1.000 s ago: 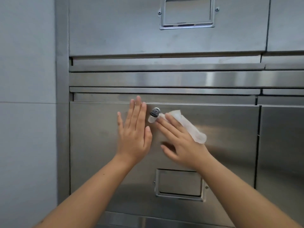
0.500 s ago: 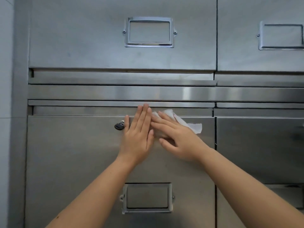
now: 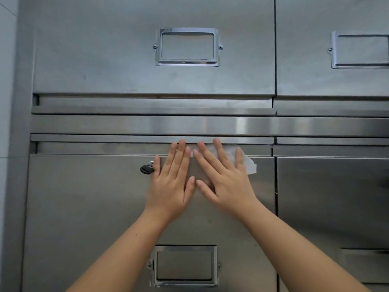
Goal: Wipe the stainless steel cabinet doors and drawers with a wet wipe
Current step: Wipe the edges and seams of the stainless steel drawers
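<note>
Against the lower left drawer front [image 3: 94,207] two hands lie flat, and one wet wipe [image 3: 250,165] is pinned under the right hand [image 3: 225,184] at the front's top edge, its white corner poking out past the little finger. That grip is wide: the fingers are straight and spread and press the wipe onto the steel rather than curling round it. The left hand [image 3: 170,186] is just as wide and holds nothing (palm on bare metal, thumb tip nearly meeting the right thumb).

Four drawer fronts show, the others being the upper left [image 3: 105,76], upper right [image 3: 315,81] and lower right [image 3: 326,197]. Three label holders are in view [image 3: 187,47] [image 3: 357,51] [image 3: 184,265], and one black-headed key [image 3: 146,169] sits just beside the left little finger.

A second ago the wipe was at the key; now it lies well to its right. Half a second ago the right fingers slanted leftward, and they now point up, their tips reaching the recessed strip [image 3: 105,147] above the front.

All four fronts are brushed steel, flat and rectangular, with faint smears. The holders are shiny rectangular frames fixed by small side screws. A glossy horizontal rail [image 3: 126,125] runs between the rows.
</note>
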### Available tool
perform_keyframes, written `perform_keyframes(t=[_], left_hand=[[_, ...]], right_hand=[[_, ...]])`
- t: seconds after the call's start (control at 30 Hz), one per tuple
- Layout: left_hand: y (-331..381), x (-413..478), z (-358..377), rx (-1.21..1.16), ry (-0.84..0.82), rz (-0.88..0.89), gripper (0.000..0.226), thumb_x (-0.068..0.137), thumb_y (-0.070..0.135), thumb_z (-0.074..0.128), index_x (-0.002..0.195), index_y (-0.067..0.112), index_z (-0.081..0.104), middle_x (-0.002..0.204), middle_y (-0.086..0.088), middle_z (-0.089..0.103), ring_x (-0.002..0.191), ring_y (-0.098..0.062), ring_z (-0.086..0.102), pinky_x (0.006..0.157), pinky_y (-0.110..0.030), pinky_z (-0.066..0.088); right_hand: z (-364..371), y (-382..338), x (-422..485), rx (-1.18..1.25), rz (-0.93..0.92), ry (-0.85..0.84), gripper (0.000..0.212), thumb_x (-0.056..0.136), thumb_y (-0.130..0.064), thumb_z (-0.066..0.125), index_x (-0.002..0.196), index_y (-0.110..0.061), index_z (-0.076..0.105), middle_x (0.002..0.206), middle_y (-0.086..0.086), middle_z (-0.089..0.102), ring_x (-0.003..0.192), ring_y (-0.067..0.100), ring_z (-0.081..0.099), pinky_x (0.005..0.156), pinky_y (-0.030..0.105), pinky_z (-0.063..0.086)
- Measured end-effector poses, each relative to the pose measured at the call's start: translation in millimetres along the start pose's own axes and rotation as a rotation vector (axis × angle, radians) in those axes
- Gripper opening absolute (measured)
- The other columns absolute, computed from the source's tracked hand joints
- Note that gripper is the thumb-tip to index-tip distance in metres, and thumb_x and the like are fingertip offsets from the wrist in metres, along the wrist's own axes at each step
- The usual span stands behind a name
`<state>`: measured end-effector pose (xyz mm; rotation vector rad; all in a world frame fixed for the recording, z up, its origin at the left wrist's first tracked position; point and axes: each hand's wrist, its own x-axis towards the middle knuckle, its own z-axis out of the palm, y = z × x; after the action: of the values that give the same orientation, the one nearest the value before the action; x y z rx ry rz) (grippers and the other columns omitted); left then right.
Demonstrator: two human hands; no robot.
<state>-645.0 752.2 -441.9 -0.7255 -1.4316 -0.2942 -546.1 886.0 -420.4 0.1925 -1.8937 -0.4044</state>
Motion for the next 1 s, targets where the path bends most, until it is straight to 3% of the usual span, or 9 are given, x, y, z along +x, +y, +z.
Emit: perform_keyframes(t=[0.07, 0.2, 0.33, 0.47, 0.63, 0.83, 1.0], left_hand=[[0, 0, 0, -0.008, 0.008, 0.005, 0.056, 0.098, 0.035, 0.019, 0.146, 0.006, 0.019, 0.157, 0.000, -0.005, 0.144, -0.016, 0.006, 0.115, -0.043, 0.004], [2, 0, 0, 0.002, 0.011, -0.003, 0.056, 0.096, 0.032, 0.025, 0.144, 0.003, 0.025, 0.155, -0.005, 0.009, 0.144, -0.016, 0.008, 0.114, -0.045, 0.005], [3, 0, -1, 0.005, 0.005, -0.014, 0.057, 0.095, 0.032, 0.027, 0.143, 0.002, 0.031, 0.153, -0.008, 0.017, 0.144, -0.016, 0.008, 0.113, -0.046, 0.007], [0, -1, 1, 0.025, -0.004, 0.012, 0.057, 0.096, 0.033, 0.025, 0.144, 0.004, 0.025, 0.156, -0.003, 0.002, 0.143, -0.018, 0.009, 0.114, -0.046, 0.006], [2, 0, -3, -0.003, -0.005, -0.007, 0.057, 0.094, 0.031, 0.027, 0.142, 0.001, 0.030, 0.151, -0.010, 0.021, 0.143, -0.017, 0.009, 0.113, -0.046, 0.006], [4, 1, -2, -0.002, -0.005, -0.018, 0.058, 0.093, 0.030, 0.028, 0.142, 0.001, 0.030, 0.150, -0.011, 0.024, 0.143, -0.015, 0.008, 0.113, -0.046, 0.005], [3, 1, -2, 0.022, 0.005, -0.006, 0.057, 0.094, 0.031, 0.027, 0.142, 0.001, 0.029, 0.150, -0.012, 0.023, 0.143, -0.015, 0.003, 0.113, -0.046, 0.006]], right_hand=[[-1, 11, -9, -0.025, -0.006, 0.006, 0.058, 0.088, -0.043, 0.035, 0.141, -0.019, 0.038, 0.150, -0.002, 0.029, 0.139, 0.029, 0.023, 0.108, 0.055, 0.013], [-6, 38, -38, 0.022, 0.158, 0.065, 0.058, 0.088, -0.041, 0.036, 0.141, -0.018, 0.036, 0.150, 0.000, 0.028, 0.141, 0.022, 0.015, 0.110, 0.055, 0.012], [-2, 20, -29, 0.064, 0.239, 0.105, 0.061, 0.087, -0.045, 0.036, 0.140, -0.015, 0.041, 0.149, -0.001, 0.030, 0.140, 0.026, 0.017, 0.109, 0.056, 0.004], [11, -12, -15, 0.044, 0.175, 0.045, 0.065, 0.088, -0.049, 0.033, 0.144, -0.018, 0.032, 0.152, -0.003, 0.024, 0.142, 0.024, 0.011, 0.110, 0.054, -0.001], [6, 21, -38, -0.050, 0.111, 0.035, 0.060, 0.089, -0.045, 0.036, 0.143, -0.019, 0.034, 0.151, -0.001, 0.026, 0.141, 0.022, 0.018, 0.112, 0.050, 0.013], [0, 15, -40, 0.049, 0.222, 0.069, 0.064, 0.088, -0.047, 0.035, 0.144, -0.017, 0.029, 0.152, -0.001, 0.021, 0.142, 0.026, 0.013, 0.112, 0.050, 0.005], [5, -10, -13, 0.066, 0.090, -0.016, 0.062, 0.090, -0.049, 0.031, 0.145, -0.021, 0.029, 0.152, -0.005, 0.023, 0.142, 0.025, 0.013, 0.112, 0.050, 0.005]])
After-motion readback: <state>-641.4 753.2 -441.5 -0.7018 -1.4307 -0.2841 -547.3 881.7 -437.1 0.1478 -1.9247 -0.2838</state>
